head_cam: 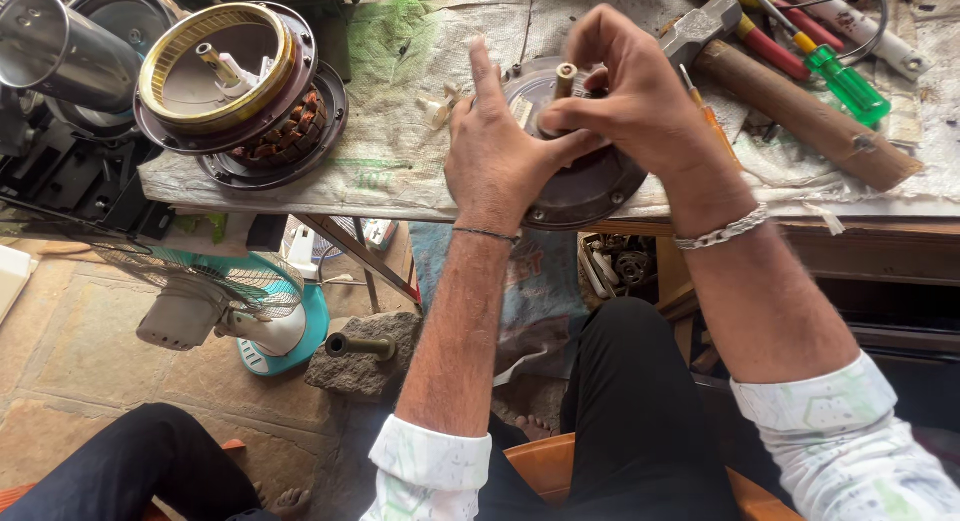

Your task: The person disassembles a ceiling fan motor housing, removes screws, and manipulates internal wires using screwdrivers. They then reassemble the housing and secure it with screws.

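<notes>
Left hand (497, 153) steadying motor housing (585, 186), right hand (625, 86) — pinching shaft (565, 78)

A repair workshop: hammer (800, 106), screwdrivers (835, 76) and a dismantled fan motor (240, 91) crowd the cloth-covered bench (400, 171)

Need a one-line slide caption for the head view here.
Both hands, left hand and right hand, grip a round dark motor housing at the workbench edge, hammer alongside.
</notes>
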